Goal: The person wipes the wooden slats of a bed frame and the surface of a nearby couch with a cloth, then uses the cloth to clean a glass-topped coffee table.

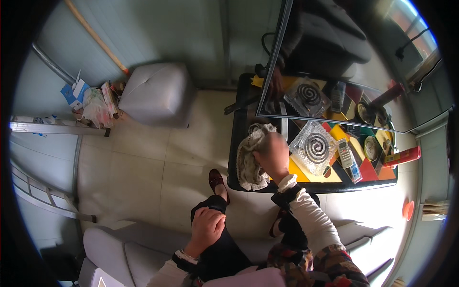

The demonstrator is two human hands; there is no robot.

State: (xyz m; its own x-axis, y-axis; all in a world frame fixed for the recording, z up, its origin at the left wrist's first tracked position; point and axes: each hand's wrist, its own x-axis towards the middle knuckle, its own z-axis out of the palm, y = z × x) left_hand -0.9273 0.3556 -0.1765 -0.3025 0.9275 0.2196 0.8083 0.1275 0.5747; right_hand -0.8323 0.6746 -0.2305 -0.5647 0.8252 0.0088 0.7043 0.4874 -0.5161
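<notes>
My right hand is on a crumpled beige cloth at the left end of the low table. Its thumb presses into the folds and its knuckles are blurred; the other fingertips are hidden. Right of it lies a clear ridged tray holding a dark mosquito coil. My left hand rests on my left knee with fingers curled together and nothing visible in them.
A large dark television stands over the table's far side. Two remote controls, a round dish and a red spray can lie to the right. A grey ottoman sits far left; a grey sofa is behind me.
</notes>
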